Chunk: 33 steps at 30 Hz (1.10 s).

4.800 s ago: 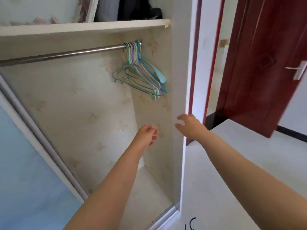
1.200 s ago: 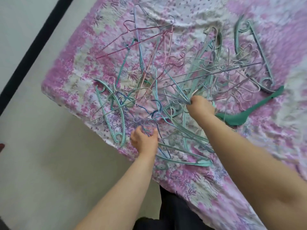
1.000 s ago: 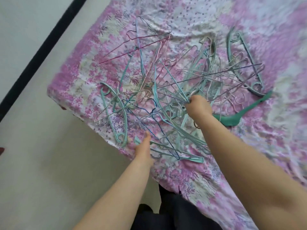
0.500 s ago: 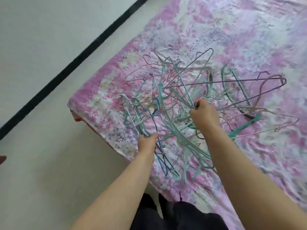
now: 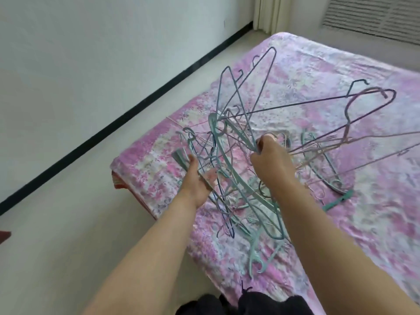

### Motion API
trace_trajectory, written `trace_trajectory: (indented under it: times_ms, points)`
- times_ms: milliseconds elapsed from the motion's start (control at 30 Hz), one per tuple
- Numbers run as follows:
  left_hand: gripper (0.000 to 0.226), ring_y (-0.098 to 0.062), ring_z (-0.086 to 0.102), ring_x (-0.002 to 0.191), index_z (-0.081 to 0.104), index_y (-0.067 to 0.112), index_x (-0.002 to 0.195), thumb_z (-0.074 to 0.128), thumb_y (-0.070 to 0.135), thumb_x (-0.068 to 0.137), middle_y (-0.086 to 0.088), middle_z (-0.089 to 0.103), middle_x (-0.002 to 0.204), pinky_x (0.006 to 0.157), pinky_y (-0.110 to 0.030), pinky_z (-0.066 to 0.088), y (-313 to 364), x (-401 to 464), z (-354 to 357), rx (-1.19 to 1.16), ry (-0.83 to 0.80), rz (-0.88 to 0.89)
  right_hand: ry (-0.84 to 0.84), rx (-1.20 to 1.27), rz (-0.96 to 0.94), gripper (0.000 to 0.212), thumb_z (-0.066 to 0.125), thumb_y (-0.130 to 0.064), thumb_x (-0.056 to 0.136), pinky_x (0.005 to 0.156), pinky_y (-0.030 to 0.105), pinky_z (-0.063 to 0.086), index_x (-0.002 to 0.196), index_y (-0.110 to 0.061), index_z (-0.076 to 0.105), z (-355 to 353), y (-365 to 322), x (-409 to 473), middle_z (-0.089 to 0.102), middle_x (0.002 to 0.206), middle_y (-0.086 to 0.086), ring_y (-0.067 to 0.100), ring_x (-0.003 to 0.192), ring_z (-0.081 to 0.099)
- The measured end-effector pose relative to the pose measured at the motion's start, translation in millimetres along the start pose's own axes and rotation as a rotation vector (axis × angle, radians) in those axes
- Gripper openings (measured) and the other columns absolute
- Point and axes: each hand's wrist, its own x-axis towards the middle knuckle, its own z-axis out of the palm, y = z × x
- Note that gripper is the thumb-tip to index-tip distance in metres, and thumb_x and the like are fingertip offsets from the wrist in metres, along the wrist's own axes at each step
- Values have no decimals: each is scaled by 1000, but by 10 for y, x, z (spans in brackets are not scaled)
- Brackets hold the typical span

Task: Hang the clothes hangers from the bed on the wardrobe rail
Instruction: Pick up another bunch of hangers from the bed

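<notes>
Right hand (image 5: 270, 164) grips tangled hangers (image 5: 236, 155) above bed (image 5: 341, 235); left hand (image 5: 197, 180) released, palm supporting tangle underneath.

Count, head view: bed (image 5: 341, 223), 1. Hands, 2: left hand (image 5: 197, 183), right hand (image 5: 271, 162). Hangers (image 5: 238, 178): one tangled bundle, too interlocked to count exactly, probably well over a dozen. Wall vent (image 5: 372, 17), 1.
</notes>
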Motion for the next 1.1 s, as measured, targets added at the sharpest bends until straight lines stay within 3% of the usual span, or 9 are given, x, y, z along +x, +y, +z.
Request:
trace_trajectory:
  times_ms: [167, 267, 400, 567, 633, 700, 867, 1000, 1100]
  points:
    - [64, -28, 62, 111, 51, 13, 135, 56, 56, 88, -15, 60, 127, 92, -43, 51, -101, -45, 396, 154, -186, -76, -30, -136, -110, 14, 44, -8, 92, 60, 32, 33, 105, -13, 44, 162, -202, -256, 60, 92, 11, 34, 81, 57]
    - [75, -26, 59, 115, 53, 9, 130, 70, 58, 75, -14, 56, 133, 96, -41, 49, -186, -8, 471, 221, -102, -137, -63, -158, -136, 25, 39, -10, 92, 68, 37, 39, 114, -14, 48, 261, -209, -359, 64, 106, 13, 36, 98, 62]
    - [44, -20, 63, 89, 63, 13, 93, 65, 56, 81, -5, 68, 84, 77, -34, 48, -336, 95, 394, 232, -69, -221, -134, -213, -176, 33, 39, -18, 94, 77, 38, 46, 126, -20, 47, 294, -168, -373, 64, 113, 9, 33, 102, 62]
    - [44, -18, 41, 134, 54, 25, 120, 56, 54, 87, 1, 62, 91, 83, -32, 43, -550, 308, 333, 328, -18, -125, -292, -280, -202, 26, 36, -20, 99, 76, 38, 40, 122, -9, 39, 285, -152, -421, 54, 119, 12, 35, 106, 56]
    - [36, -15, 55, 115, 54, 22, 125, 46, 42, 97, -1, 59, 101, 68, -25, 44, -450, -59, 521, 360, 0, -115, -322, -309, -193, 26, 37, -17, 98, 77, 38, 41, 122, -8, 37, 260, -129, -430, 51, 121, 14, 37, 107, 57]
    - [34, -12, 63, 90, 60, 17, 109, 52, 46, 92, -6, 58, 113, 71, -27, 41, -429, -115, 565, 365, 46, -117, -219, -401, -236, 22, 38, -17, 98, 68, 34, 39, 118, -8, 40, 206, -85, -408, 54, 118, 15, 35, 100, 61]
    - [62, -30, 45, 126, 54, 11, 126, 53, 57, 84, -1, 47, 129, 93, -37, 37, -382, 47, 534, 464, 212, -115, 45, -437, -452, 17, 38, -29, 101, 47, 27, 27, 102, -14, 48, 54, 63, -363, 64, 87, 4, 27, 62, 52]
    - [51, -30, 41, 129, 58, 11, 108, 57, 52, 78, -4, 45, 133, 102, -43, 34, -250, -37, 604, 476, 132, -189, 161, -128, -853, 17, 53, -30, 92, 47, 24, 45, 93, -19, 66, -39, 261, -386, 71, 84, -6, 19, 69, 68]
    - [109, -41, 52, 118, 54, 16, 130, 81, 49, 29, -14, 49, 137, 100, -58, 39, -218, 383, 332, 457, 129, -262, 286, 203, -780, 17, 57, -29, 91, 56, 20, 52, 88, -17, 69, -200, 480, -409, 72, 78, -9, 6, 66, 67]
